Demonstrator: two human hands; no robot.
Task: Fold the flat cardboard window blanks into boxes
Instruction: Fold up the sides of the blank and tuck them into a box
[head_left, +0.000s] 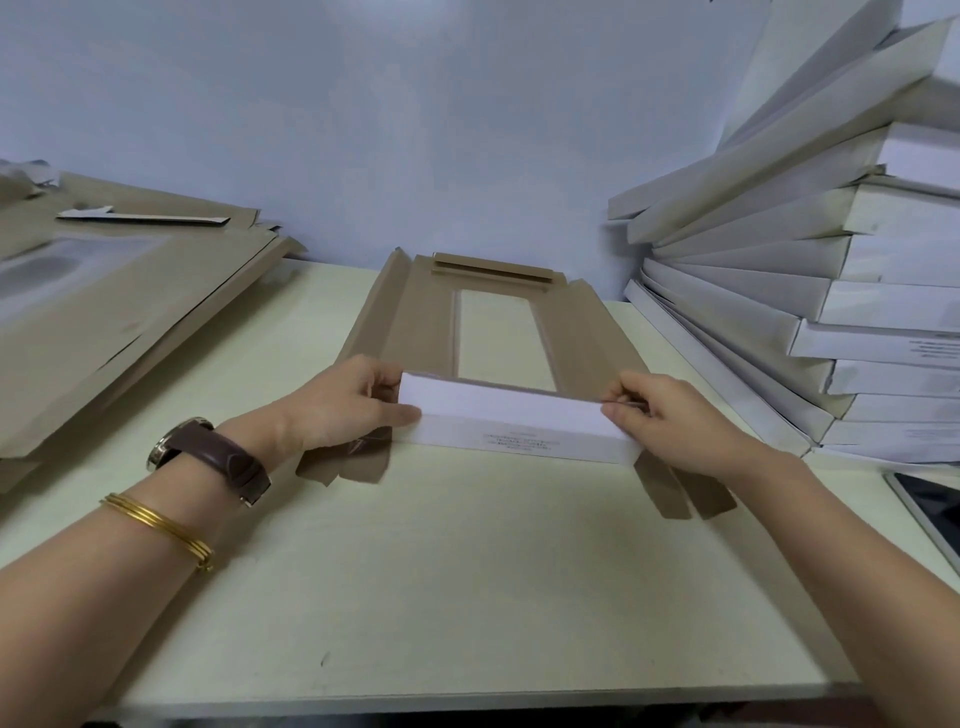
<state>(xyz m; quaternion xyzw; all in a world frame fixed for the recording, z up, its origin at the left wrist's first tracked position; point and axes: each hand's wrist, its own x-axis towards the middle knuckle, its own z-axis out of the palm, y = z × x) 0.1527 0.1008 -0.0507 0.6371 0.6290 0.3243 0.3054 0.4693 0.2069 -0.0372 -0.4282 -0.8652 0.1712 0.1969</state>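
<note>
A single wide-angle view from the person's head looks forward and down, close over the surface (467, 597). The left hand (343, 405) and right hand (670, 415) sit mid-frame, and beyond them a wall (415, 130) fills the top.

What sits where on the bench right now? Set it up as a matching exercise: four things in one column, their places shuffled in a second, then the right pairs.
Things
1. stack of flat brown blanks
2. pile of folded white boxes
3. blank being folded
4. brown-strapped wristwatch

Places
A. just behind the left hand
B. centre of the table, near flap held by the left hand and right hand
C. left side of the table
D. right side of the table

Pairs: 1-C, 2-D, 3-B, 4-A
</note>
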